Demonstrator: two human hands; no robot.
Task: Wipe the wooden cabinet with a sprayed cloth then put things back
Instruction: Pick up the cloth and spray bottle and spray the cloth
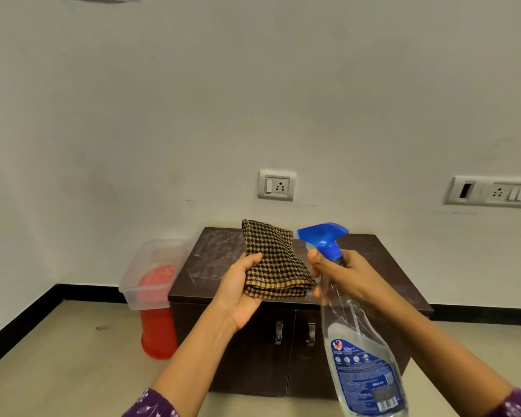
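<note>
Cloth (272,260), folded, sits pinched between thumb and fingers of the left hand (238,291); the right hand (346,275) clamps the spray bottle (361,356) by its neck just beside it, over the cabinet (382,260)

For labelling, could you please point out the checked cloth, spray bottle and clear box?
checked cloth (272,260): head view, folded middle.
spray bottle (340,323): head view, clear body.
clear box (149,299): head view, front wall.

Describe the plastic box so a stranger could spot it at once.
Find the dark wooden cabinet against the wall. Close by its left side is a red stand, and the box rests on top of it. Unlike its solid red and dark neighbours, it is clear and rectangular.
</note>
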